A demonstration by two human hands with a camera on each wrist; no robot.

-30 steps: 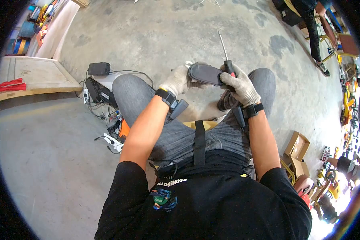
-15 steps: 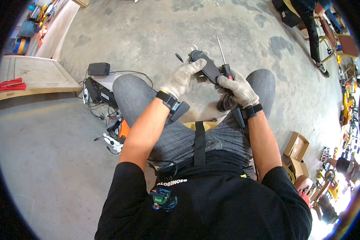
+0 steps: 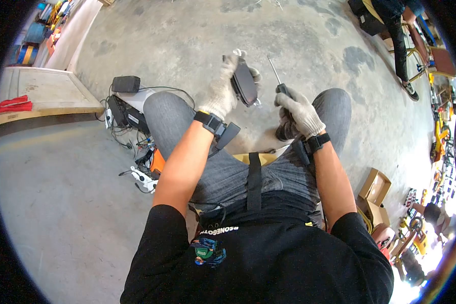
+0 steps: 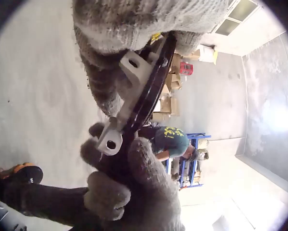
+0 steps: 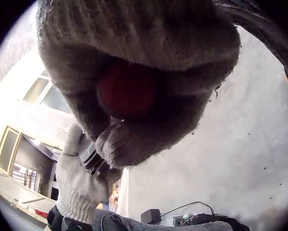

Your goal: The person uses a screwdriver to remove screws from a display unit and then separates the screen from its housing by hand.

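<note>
Both hands wear pale knitted gloves. My left hand [image 3: 221, 93] grips a dark elongated oval part [image 3: 244, 83] by its side, fingers behind it and thumb along the near edge. In the left wrist view this part shows a glossy black rim [image 4: 151, 91] and two white lugs with holes, one lug [image 4: 110, 143] near its lower end. My right hand [image 3: 300, 110] holds a screwdriver [image 3: 282, 89] by its black and red handle, the shaft pointing up and away. A gap separates the two hands in the head view. The handle's red butt [image 5: 127, 91] shows in the right wrist view.
On the left, a black adapter [image 3: 126, 84] and tangled cables lie on the floor by a low wooden board [image 3: 45, 93] bearing red strips [image 3: 13, 104]. An opened cardboard box [image 3: 375, 185] sits at the right. Another person [image 3: 397, 45] is at the far right.
The oval part has left the right hand's fingers and moved left, swinging nearly upright in the left hand. The screwdriver stays in the right hand, tilted further left.
</note>
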